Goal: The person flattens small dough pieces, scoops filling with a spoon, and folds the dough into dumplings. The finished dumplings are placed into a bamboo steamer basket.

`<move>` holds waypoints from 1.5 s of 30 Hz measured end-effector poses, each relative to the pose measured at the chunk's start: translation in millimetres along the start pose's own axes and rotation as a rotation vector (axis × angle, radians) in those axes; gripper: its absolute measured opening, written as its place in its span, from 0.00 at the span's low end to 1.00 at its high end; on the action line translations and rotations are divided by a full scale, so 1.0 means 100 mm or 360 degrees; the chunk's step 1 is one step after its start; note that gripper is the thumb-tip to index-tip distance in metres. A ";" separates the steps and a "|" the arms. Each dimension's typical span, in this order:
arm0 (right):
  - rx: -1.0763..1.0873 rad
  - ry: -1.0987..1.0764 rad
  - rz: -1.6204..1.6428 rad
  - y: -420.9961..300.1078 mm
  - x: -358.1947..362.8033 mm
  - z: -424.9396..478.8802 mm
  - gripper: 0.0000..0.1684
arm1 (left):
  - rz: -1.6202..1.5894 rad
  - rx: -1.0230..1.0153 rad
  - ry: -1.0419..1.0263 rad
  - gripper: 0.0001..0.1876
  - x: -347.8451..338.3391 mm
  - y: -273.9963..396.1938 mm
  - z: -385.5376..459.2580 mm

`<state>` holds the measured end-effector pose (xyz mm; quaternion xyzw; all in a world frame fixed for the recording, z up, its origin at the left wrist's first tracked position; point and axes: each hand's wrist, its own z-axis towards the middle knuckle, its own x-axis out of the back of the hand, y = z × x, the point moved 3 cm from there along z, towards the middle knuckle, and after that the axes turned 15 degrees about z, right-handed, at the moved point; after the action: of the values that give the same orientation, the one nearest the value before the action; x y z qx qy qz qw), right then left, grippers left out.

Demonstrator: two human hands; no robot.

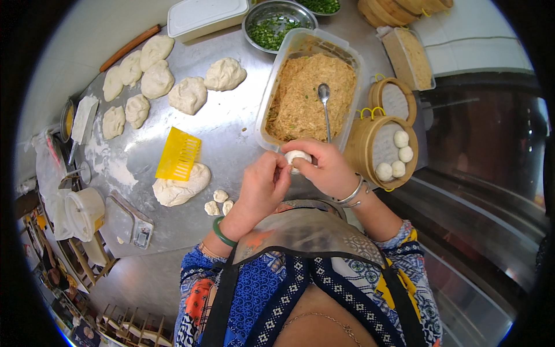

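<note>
Between my hands, at the near edge of the filling tub, is a small round white dough bun (297,159). My right hand (323,165) holds it with curled fingers, the thumb on its face. The fingertips of my left hand (266,178) touch its left side, perhaps pinching the dough; how firmly I cannot tell. Just beyond, a plastic tub (265,108) holds minced filling (312,91) with a metal spoon (325,108) in it. On the right, a bamboo steamer (362,141) holds several round buns (401,139). Small dough pieces (220,195) lie left of my left wrist.
A yellow plastic scraper (178,154) rests on a large dough piece (184,186). More dough lumps (157,79) lie at the back left, near a wooden rolling pin (130,47). A digital scale (142,232) sits at the left; a metal bowl (279,32) of chopped greens stands behind.
</note>
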<state>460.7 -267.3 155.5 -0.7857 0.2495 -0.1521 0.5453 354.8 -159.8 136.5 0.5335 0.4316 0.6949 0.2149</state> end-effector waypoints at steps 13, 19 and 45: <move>0.0426 -0.0058 -0.0439 -0.02 -0.05 0.00 0.20 | 0.0275 -0.0473 0.0126 0.12 0.04 0.06 0.02; 0.0380 -0.0192 -0.0531 -0.04 -0.06 0.01 0.30 | 0.0275 -0.0591 0.0157 0.11 0.07 0.08 0.06; 0.0373 -0.0036 -0.0300 0.00 -0.05 0.01 0.17 | 0.0137 -0.0266 0.0205 0.10 0.05 0.06 0.07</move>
<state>457.5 -263.6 154.9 -0.7382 0.1491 -0.2218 0.6194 360.4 -156.8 144.4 0.4861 0.3616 0.7699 0.2005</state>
